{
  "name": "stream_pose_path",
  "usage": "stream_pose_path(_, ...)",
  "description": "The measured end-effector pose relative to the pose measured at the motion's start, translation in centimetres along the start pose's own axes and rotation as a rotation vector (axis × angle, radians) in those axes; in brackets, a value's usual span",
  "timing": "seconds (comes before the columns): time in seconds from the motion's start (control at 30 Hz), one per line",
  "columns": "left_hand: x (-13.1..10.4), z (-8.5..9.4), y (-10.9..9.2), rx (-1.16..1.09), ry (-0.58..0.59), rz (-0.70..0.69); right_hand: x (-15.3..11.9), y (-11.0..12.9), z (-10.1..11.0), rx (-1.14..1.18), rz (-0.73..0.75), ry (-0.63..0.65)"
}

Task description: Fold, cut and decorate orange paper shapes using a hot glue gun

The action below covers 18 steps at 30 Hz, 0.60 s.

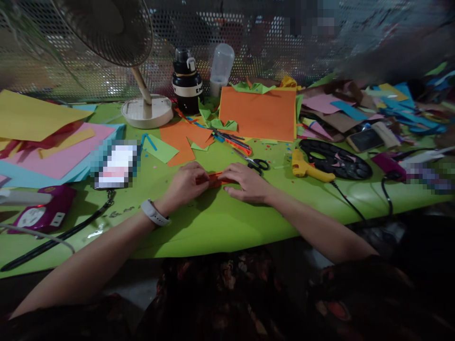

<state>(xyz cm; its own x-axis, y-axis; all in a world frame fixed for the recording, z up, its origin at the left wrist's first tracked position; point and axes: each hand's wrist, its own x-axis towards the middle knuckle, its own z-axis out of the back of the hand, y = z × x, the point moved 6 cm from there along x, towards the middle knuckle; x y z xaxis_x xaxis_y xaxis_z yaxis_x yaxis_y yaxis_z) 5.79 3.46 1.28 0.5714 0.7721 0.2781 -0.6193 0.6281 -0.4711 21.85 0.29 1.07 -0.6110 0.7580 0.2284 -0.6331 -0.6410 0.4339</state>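
Between my hands, low over the green table [213, 227], is a narrow folded piece of orange paper [215, 178]. My left hand [188, 182], with a pale band on its wrist, pinches the paper's left end between thumb and fingers. At the other end, my right hand [249, 183] has its fingertips on the paper, thumb close below. Parts of the paper are hidden under the fingers. Scissors with dark handles [258, 164] lie just beyond my right hand, and an orange cutter [239, 144] rests behind them.
A yellow glue gun [313, 168] and a black tray [337, 158] lie to the right, its cord running over the table edge. Left are a phone [117, 163], colored sheets [71, 154] and a purple device [46, 208]. A fan [147, 111] and dark bottle [187, 85] stand behind.
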Motion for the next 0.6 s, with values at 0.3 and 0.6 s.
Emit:
stream_pose_path(0.3, 0.0, -0.2, 0.3, 0.048, -0.06, -0.007, 0.0, 0.0, 0.0, 0.005, 0.008, 0.0)
stream_pose_path(0.6, -0.2, -0.1, -0.8, 0.239, -0.035, -0.181, -0.3, 0.0, -0.4, -0.034, 0.054, -0.066)
